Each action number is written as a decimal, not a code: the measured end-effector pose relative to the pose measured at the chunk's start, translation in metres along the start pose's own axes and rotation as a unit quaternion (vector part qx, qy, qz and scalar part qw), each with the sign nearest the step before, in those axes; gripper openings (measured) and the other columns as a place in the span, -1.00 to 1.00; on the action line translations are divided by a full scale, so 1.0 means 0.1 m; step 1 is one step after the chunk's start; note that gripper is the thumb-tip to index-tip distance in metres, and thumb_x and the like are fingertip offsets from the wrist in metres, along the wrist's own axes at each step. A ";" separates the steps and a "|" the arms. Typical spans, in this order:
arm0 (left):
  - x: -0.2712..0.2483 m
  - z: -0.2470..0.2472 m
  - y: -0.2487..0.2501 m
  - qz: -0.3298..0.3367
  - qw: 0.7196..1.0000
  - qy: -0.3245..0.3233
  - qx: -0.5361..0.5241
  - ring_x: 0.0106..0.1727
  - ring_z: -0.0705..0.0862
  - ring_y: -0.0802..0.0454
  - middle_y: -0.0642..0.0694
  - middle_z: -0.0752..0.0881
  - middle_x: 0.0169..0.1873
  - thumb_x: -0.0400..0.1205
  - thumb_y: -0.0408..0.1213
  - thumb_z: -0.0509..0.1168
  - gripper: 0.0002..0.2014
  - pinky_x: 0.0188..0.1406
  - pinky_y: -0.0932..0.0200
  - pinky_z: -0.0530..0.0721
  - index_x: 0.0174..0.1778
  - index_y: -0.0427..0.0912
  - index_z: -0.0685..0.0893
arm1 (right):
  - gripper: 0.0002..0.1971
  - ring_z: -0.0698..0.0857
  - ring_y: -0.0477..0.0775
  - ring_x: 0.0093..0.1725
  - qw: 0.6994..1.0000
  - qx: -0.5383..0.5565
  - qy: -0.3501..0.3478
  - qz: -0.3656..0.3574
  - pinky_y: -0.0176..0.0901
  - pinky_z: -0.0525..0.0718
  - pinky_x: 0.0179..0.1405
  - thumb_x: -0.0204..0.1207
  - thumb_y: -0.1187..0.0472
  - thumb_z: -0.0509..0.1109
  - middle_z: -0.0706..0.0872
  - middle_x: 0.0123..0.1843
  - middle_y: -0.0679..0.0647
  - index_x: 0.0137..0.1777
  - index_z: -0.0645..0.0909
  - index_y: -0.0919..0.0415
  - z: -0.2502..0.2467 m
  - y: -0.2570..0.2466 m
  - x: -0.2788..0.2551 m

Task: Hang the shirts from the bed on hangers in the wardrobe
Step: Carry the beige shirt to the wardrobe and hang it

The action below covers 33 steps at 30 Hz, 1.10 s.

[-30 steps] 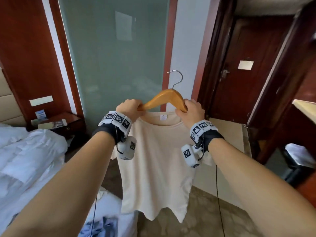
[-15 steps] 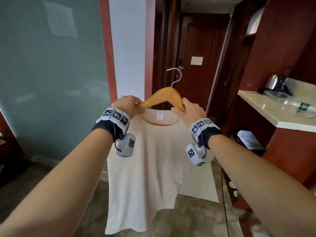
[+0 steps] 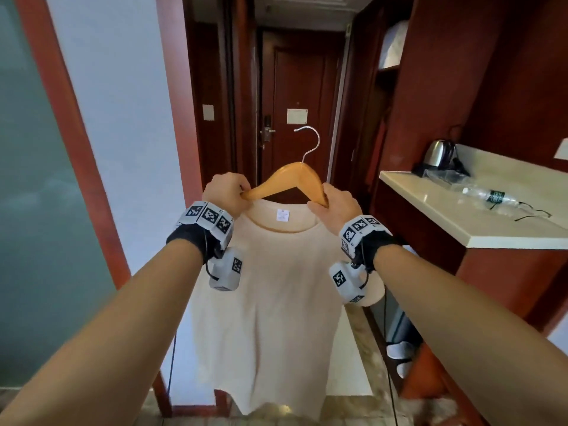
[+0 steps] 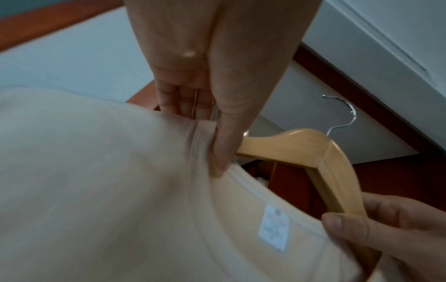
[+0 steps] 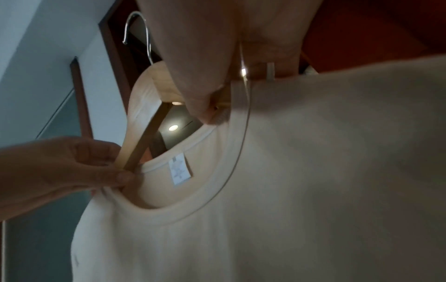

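Observation:
A cream T-shirt (image 3: 267, 302) hangs on a wooden hanger (image 3: 292, 179) with a metal hook (image 3: 310, 142), held up in front of me. My left hand (image 3: 229, 192) pinches the hanger's left arm and the shirt's shoulder (image 4: 224, 150). My right hand (image 3: 335, 204) grips the right arm at the collar (image 5: 207, 106). A white label (image 3: 282, 215) shows inside the neck. The open wardrobe (image 3: 387, 96) stands ahead on the right, past the counter.
A dark wooden door (image 3: 298, 118) closes the hallway ahead. A pale counter (image 3: 479, 210) on the right carries a kettle (image 3: 438, 153), a plastic bottle (image 3: 491, 196) and glasses. White slippers (image 3: 399, 355) lie under it. A frosted glass wall (image 3: 37, 210) fills the left.
The view has swung right from the bed and nightstand to the hallway. Both hands kept their hold on the hanger and shirt and carried them toward the door and wardrobe.

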<state>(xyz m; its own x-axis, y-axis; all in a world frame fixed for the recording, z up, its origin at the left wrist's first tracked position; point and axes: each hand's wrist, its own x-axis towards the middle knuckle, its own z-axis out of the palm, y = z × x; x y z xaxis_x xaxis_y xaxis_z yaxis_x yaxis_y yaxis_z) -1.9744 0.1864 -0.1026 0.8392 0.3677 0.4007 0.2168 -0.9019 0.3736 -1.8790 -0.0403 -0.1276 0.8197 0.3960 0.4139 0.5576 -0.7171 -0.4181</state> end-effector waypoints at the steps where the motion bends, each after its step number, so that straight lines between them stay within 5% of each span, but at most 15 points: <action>1: 0.15 0.08 0.02 -0.007 1.000 -0.003 0.000 -0.18 0.69 0.02 0.04 0.72 -0.21 0.53 -0.16 0.46 -0.89 -0.23 0.12 0.59 -0.06 0.05 0.72 | -0.73 0.71 0.22 -0.17 1.000 0.008 0.013 0.007 0.12 0.74 -0.10 0.63 -0.08 0.32 0.67 -0.14 0.09 0.07 0.48 0.12 0.03 0.09 0.13; 5: 0.73 0.43 0.11 -0.019 0.999 -0.038 0.024 -0.08 0.69 -0.10 -0.01 0.70 -0.15 0.64 0.14 0.21 -0.70 0.08 -0.10 0.68 0.05 0.00 0.63 | -0.76 0.70 0.36 -0.07 0.998 0.024 0.051 0.036 0.24 0.71 -0.03 0.65 0.00 0.29 0.66 -0.04 0.21 0.06 0.40 0.16 0.14 0.43 0.66; 10: 1.55 1.03 0.20 -0.031 0.993 -0.033 -0.105 0.24 0.64 -0.23 -0.17 0.72 0.19 0.78 0.03 0.02 -0.59 0.32 -0.15 0.58 0.33 -0.07 0.65 | -0.82 0.68 0.35 0.03 0.993 0.036 0.059 0.094 0.16 0.68 0.02 0.63 0.14 0.28 0.64 0.05 0.21 0.11 0.38 0.18 0.27 1.06 1.43; 14: 2.28 1.58 0.36 -0.052 0.986 -0.015 -0.160 0.23 0.66 -0.20 -0.13 0.75 0.16 0.74 -0.05 0.15 -0.70 0.28 -0.05 0.60 0.22 0.00 0.74 | -0.83 0.65 0.31 0.01 0.992 0.030 0.062 0.109 0.08 0.63 -0.02 0.62 0.15 0.26 0.60 0.00 0.17 0.09 0.34 0.16 0.33 1.64 2.19; 18: 3.02 2.01 0.61 -0.063 0.982 0.014 -0.179 0.07 0.68 -0.09 -0.03 0.76 -0.08 0.68 -0.14 0.24 -0.82 -0.03 0.13 0.53 -0.07 0.04 0.77 | -0.82 0.65 0.31 -0.04 0.994 0.007 0.056 0.098 0.09 0.64 -0.05 0.61 0.15 0.26 0.61 -0.05 0.15 0.11 0.36 0.17 0.35 2.11 2.95; 24: 4.04 2.50 0.97 -0.066 0.974 0.076 -0.201 0.01 0.72 -0.10 -0.05 0.80 -0.08 0.64 -0.15 0.23 -0.78 -0.01 0.07 0.66 -0.04 0.02 0.81 | -0.85 0.61 0.23 -0.18 0.993 -0.088 0.065 0.038 -0.01 0.53 -0.20 0.63 0.14 0.24 0.60 -0.16 0.07 0.06 0.34 0.15 0.41 2.61 3.93; 29: 4.88 3.00 1.14 -0.080 0.980 0.020 -0.178 0.11 0.70 -0.14 -0.07 0.78 0.00 0.64 -0.10 0.23 -0.76 0.14 -0.01 0.68 0.05 0.02 0.81 | -0.83 0.61 0.24 -0.16 0.994 -0.071 0.055 0.063 0.01 0.52 -0.16 0.62 0.11 0.24 0.62 -0.12 0.09 0.10 0.38 0.16 0.65 2.99 4.69; 33: 5.57 3.44 1.13 -0.023 0.976 -0.044 -0.212 0.11 0.70 -0.02 -0.01 0.78 0.00 0.69 0.03 0.23 -0.71 0.09 0.07 0.60 0.13 0.04 0.79 | -0.82 0.60 0.22 -0.15 0.994 -0.064 0.058 0.067 0.02 0.56 -0.11 0.62 0.09 0.25 0.64 -0.09 0.08 0.11 0.40 0.14 0.95 3.26 5.38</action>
<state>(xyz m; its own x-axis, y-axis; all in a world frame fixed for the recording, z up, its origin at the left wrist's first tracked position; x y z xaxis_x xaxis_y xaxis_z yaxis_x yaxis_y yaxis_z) -1.3110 0.2110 -0.1249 0.8771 0.3682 0.3086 0.0453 -0.7028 0.7099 -1.2440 -0.0067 -0.1184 0.8606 0.2279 0.4555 0.4169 -0.8289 -0.3729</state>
